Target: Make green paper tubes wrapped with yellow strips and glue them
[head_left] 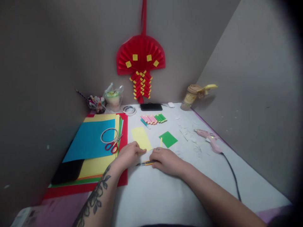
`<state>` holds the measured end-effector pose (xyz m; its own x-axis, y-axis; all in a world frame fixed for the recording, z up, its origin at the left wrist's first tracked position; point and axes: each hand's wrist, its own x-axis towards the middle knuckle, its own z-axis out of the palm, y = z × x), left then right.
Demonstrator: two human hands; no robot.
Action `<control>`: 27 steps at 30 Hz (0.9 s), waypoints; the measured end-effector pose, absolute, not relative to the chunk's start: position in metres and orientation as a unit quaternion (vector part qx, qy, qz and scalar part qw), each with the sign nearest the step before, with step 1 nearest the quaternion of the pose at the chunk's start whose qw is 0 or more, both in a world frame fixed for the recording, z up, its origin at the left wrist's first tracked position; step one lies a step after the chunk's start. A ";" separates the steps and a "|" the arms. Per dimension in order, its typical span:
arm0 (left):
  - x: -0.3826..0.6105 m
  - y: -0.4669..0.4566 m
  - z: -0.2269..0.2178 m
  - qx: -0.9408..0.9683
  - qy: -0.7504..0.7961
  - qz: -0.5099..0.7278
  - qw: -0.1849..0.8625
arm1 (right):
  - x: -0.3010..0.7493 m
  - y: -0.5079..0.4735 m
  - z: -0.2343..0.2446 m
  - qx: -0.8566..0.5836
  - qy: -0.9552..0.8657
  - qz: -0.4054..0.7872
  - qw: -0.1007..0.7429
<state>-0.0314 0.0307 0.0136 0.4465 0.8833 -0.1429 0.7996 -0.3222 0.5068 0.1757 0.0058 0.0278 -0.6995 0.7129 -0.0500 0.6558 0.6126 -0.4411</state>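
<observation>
My left hand (129,155) rests at the near edge of a yellow paper strip (141,138), fingers bent and pressed on it. My right hand (167,160) is curled close to the paper's near right corner. Between its fingers and thumb lies the end of a slim orange-and-dark craft knife (145,163), whose tip points left towards my left hand. Beyond my right hand lies a green paper square (168,139) with a narrow yellow strip (161,142) over its left corner. Further back are pink paper rolls (149,119) and green paper rolls (161,118) with yellow ends, beside a blue pen (145,123).
At left, red-handled scissors (113,147) and a tape roll (109,135) lie on stacked coloured paper (90,138). A corded glue gun (209,138) lies right, near scraps. At the back stand a phone (151,107), a cup (189,97) and a red fan decoration (141,56).
</observation>
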 end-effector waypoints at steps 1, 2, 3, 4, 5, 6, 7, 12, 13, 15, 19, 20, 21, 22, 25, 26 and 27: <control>-0.032 0.031 0.014 0.808 0.520 0.083 0.266 | 0.178 0.005 0.028 -0.380 -0.895 0.222 0.070; -0.032 0.031 0.014 0.806 0.519 0.088 0.270 | 0.182 0.005 0.029 -0.385 -0.892 0.223 0.077; -0.032 0.030 0.015 0.805 0.519 0.091 0.273 | 0.186 0.007 0.030 -0.401 -0.886 0.219 0.085; -0.033 0.030 0.015 0.804 0.519 0.092 0.275 | 0.192 0.009 0.030 -0.425 -0.875 0.211 0.094; -0.033 0.030 0.016 0.803 0.520 0.092 0.276 | 0.198 0.011 0.031 -0.457 -0.861 0.198 0.102; -0.032 0.030 0.017 0.802 0.520 0.092 0.277 | 0.204 0.015 0.031 -0.489 -0.846 0.182 0.107; -0.032 0.029 0.018 0.801 0.521 0.092 0.279 | 0.209 0.019 0.031 -0.517 -0.833 0.165 0.106; -0.029 0.027 0.024 0.798 0.529 0.096 0.274 | 0.223 0.029 0.027 -0.539 -0.828 0.138 0.069; -0.029 0.028 0.024 0.798 0.530 0.095 0.271 | 0.223 0.029 0.027 -0.535 -0.831 0.138 0.065; -0.029 0.028 0.023 0.799 0.531 0.093 0.268 | 0.219 0.027 0.027 -0.529 -0.836 0.135 0.059; -0.031 0.030 0.019 0.800 0.527 0.098 0.269 | 0.208 0.020 0.028 -0.515 -0.846 0.131 0.042; -0.031 0.031 0.018 0.799 0.528 0.098 0.269 | 0.205 0.019 0.028 -0.512 -0.848 0.130 0.036; -0.032 0.031 0.017 0.799 0.529 0.099 0.269 | 0.203 0.018 0.029 -0.508 -0.851 0.128 0.031; -0.032 0.032 0.016 0.799 0.529 0.100 0.269 | 0.200 0.017 0.029 -0.504 -0.854 0.126 0.028; -0.033 0.032 0.016 0.799 0.528 0.103 0.268 | 0.193 0.015 0.030 -0.495 -0.860 0.120 0.020; -0.033 0.032 0.016 0.799 0.528 0.103 0.268 | 0.191 0.015 0.030 -0.493 -0.862 0.118 0.018; -0.033 0.033 0.016 0.799 0.528 0.102 0.268 | 0.189 0.014 0.030 -0.491 -0.863 0.117 0.016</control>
<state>-0.0326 0.0326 0.0158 0.4223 0.8984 -0.1209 0.7892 -0.2988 0.5365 0.1891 0.0145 0.0303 -0.5177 0.8512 -0.0866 0.8436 0.4909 -0.2175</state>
